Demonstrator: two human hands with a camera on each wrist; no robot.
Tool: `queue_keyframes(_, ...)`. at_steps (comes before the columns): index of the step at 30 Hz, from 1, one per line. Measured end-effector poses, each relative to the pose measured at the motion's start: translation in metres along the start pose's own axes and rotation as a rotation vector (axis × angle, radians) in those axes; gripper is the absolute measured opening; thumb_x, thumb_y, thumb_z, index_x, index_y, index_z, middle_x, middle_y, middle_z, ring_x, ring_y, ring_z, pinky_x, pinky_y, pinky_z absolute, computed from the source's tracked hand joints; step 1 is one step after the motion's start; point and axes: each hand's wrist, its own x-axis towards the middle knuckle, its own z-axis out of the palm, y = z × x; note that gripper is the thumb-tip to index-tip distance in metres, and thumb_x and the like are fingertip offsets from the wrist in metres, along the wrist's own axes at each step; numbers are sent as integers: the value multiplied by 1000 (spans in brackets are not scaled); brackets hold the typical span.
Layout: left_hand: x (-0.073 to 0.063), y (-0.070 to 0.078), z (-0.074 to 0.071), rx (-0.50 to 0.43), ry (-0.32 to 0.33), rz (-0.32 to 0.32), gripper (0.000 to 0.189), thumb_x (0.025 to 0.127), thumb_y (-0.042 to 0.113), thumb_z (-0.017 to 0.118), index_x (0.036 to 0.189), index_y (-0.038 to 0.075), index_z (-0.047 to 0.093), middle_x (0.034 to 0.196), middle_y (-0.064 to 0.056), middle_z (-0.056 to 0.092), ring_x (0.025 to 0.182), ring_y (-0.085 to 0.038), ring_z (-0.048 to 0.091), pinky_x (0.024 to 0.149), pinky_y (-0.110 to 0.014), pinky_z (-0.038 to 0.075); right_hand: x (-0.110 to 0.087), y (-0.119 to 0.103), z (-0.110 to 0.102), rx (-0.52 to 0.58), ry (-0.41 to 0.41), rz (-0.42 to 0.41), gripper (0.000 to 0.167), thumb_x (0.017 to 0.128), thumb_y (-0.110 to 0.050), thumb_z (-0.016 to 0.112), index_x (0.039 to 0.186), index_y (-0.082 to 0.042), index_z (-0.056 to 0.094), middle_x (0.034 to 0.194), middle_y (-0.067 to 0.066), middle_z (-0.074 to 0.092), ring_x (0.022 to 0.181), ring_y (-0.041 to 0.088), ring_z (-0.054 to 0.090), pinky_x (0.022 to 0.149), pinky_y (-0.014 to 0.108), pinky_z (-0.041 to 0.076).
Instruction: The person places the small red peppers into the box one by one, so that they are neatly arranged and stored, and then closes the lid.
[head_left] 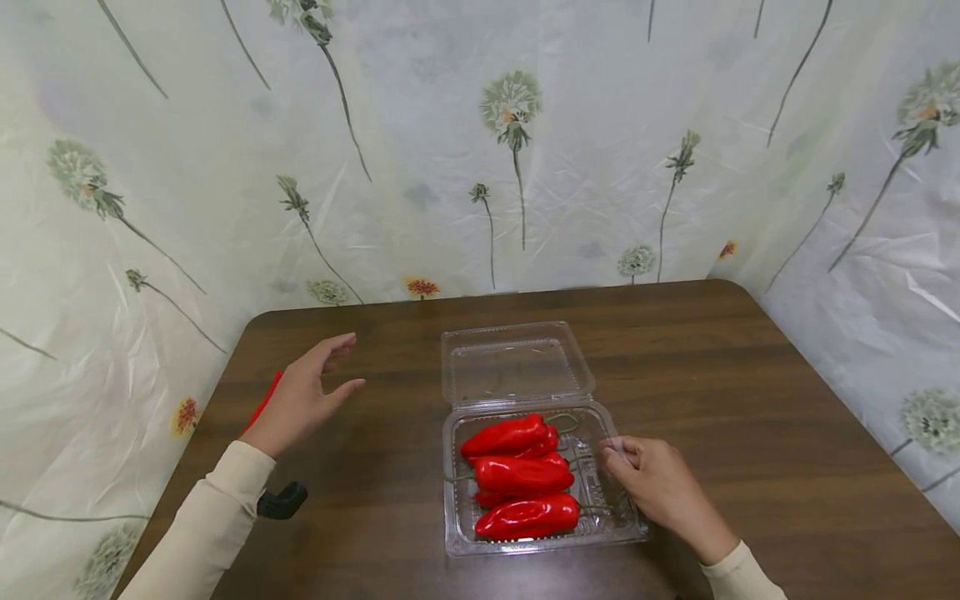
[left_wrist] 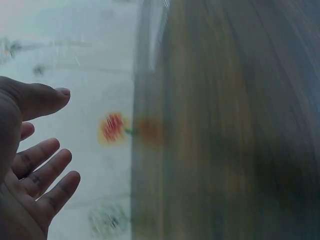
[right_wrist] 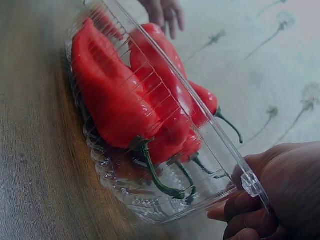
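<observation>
A clear plastic clamshell container (head_left: 621,521) lies on the table, its lid (head_left: 517,362) folded back toward the wall. Several red peppers (head_left: 525,475) with green stems lie inside it, stacked close together. My right hand (head_left: 667,483) pinches the container's right rim between thumb and fingers; the right wrist view shows this grip (right_wrist: 250,200) at a corner of the rim. To the left of the container, my left hand (head_left: 303,396) hangs above the table, its thumb apart from the fingers, holding nothing. In the left wrist view that hand (left_wrist: 30,165) touches nothing.
The brown wooden table (head_left: 712,367) has rounded far corners. Behind and at both sides hangs a pale sheet (head_left: 420,150) with a dandelion print. By the left wrist show a thin red strip (head_left: 262,404) and a black rounded piece (head_left: 282,501), partly hidden by the arm.
</observation>
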Motion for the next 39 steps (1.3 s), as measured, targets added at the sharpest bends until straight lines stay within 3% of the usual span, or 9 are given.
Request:
queue_keyframes(8,-14,-51,-8,112,54,-70,70,92,20,75,151,4,40,145,-20,52,130,-40,50,101,-60,45,1,0,0,5,-11,-2,29,94,-18,64,117,-4,74,96,2,77,73,11,56,64,25,44)
queue_keyframes(14,-22,-76,-19,166,69,-155,69,91,17,76,148,0,42,145,-28,49,132,-48,46,105,-66,39,1,1,0,12,-12,4,28,94,-18,64,117,-4,75,88,-3,75,70,11,55,61,24,42)
queue_keyframes(23,-31,-97,-27,179,52,-244,73,91,19,75,148,-8,37,146,-35,42,131,-53,41,105,-68,36,1,0,0,-4,-14,0,28,95,-20,64,116,-5,75,95,1,77,73,11,56,64,25,44)
queue_keyframes(30,-38,-110,-25,179,10,-311,77,91,22,74,149,-8,34,147,-36,40,128,-52,42,104,-68,38,1,0,-1,-7,-11,-6,26,95,-19,64,114,-7,76,86,-5,74,70,10,54,63,24,41)
queue_keyframes(39,-42,-119,-13,193,24,-293,74,92,22,74,147,-9,36,139,-36,47,118,-50,53,97,-64,46,0,0,-1,3,-15,0,27,95,-20,64,115,-6,75,83,-6,72,69,11,53,60,24,40)
